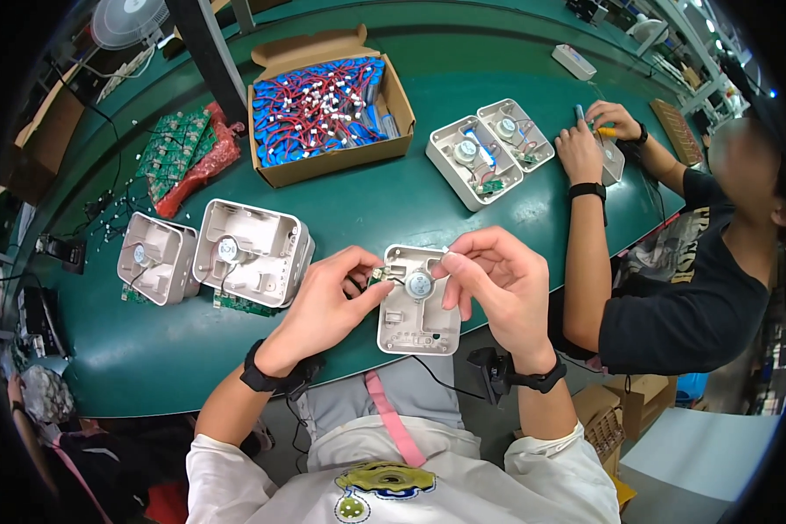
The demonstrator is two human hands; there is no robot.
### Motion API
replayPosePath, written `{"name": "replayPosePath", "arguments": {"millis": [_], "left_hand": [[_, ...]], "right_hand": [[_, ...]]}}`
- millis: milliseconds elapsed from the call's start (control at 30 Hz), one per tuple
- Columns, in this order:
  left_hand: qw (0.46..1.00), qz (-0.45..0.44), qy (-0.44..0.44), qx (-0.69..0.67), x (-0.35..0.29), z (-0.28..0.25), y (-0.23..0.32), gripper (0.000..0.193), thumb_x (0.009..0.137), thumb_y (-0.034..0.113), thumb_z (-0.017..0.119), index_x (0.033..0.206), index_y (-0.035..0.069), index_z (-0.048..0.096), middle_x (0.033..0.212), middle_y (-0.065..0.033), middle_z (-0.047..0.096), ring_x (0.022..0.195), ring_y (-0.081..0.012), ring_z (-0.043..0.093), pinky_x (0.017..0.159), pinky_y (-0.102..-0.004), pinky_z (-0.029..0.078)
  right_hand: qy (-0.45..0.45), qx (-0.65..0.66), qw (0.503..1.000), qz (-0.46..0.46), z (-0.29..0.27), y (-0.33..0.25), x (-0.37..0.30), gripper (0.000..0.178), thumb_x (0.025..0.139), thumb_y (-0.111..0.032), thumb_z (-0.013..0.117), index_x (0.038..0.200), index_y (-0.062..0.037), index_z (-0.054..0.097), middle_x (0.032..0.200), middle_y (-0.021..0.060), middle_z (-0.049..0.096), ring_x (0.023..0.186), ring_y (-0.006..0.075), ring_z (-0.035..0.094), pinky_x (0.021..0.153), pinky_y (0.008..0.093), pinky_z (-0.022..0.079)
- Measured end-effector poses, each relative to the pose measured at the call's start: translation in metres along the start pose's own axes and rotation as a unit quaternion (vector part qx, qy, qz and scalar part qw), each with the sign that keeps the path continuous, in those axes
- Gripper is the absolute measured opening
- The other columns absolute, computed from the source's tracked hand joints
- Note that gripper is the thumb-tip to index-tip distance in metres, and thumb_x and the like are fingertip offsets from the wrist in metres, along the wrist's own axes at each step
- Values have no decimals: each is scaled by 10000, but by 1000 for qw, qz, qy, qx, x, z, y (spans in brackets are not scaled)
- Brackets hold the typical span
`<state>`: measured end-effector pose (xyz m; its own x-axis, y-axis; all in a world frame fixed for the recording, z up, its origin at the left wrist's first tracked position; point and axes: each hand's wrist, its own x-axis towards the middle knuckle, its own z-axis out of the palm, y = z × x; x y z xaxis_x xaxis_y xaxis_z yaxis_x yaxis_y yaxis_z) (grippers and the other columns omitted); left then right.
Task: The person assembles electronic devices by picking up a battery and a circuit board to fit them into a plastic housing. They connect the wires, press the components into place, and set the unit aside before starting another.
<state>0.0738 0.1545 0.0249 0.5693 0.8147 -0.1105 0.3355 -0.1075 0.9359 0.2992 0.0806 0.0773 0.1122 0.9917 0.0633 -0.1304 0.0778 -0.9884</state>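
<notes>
In front of me, at the table's near edge, lies a white plastic housing (395,339), open side up, with a round speaker (418,285) in its middle. My left hand (334,293) is at the housing's left side, thumb and fingers closed on a small green circuit board (377,274). Dark wires run from that board toward the speaker. Over the housing's right upper corner, my right hand (498,275) pinches a tiny white piece (446,251); its kind is too small to make out. The right hand's other fingers curl beside the speaker.
White housings with speakers (230,250) stand at left, green boards under them. Behind are a cardboard box (323,164) of blue wired batteries and stacked circuit boards (170,148) on red bubble wrap. At right, two filled housings (473,197) stand near a co-worker's hands (582,153) working on another.
</notes>
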Motion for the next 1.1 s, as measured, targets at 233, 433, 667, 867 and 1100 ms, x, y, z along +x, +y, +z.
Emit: {"name": "replayPosePath", "arguments": {"millis": [233,433,667,867,1100], "left_hand": [[996,7,8,-91,1,1,-24,276,964,66,793,1175,-54,660,1035,-77,711,858,-80,683,724,-242,551],[990,17,22,-138,-3,2,-21,271,958,24,789,1190,-49,670,1031,-52,696,910,-64,669,753,-222,553],[988,124,70,-57,-5,3,-23,218,894,-1,803,1071,-56,688,886,-87,636,749,-135,638,698,-283,565],[986,141,75,-38,-7,2,-23,200,885,-2,803,1035,-54,681,889,-108,646,740,-180,645,690,-316,554],[977,189,103,10,-10,3,-25,173,880,-8,786,1015,-50,686,889,-138,652,738,-266,658,676,-362,534]], "right_hand": [[-16,-129,991,-24,9,10,0,48,960,27,717,993,59,704,909,120,737,661,128,681,525,240,507],[-34,-391,909,-143,29,37,10,69,845,42,782,896,17,742,840,77,650,609,126,590,546,293,465],[-31,-390,911,-131,34,45,12,78,833,39,783,889,28,729,811,74,622,570,137,531,542,308,433],[-32,-392,913,-106,36,45,10,81,834,37,784,886,32,724,812,76,623,579,137,526,549,307,431],[-32,-377,924,-56,40,46,12,77,840,29,783,897,33,730,822,75,639,603,134,527,570,298,431]]}}
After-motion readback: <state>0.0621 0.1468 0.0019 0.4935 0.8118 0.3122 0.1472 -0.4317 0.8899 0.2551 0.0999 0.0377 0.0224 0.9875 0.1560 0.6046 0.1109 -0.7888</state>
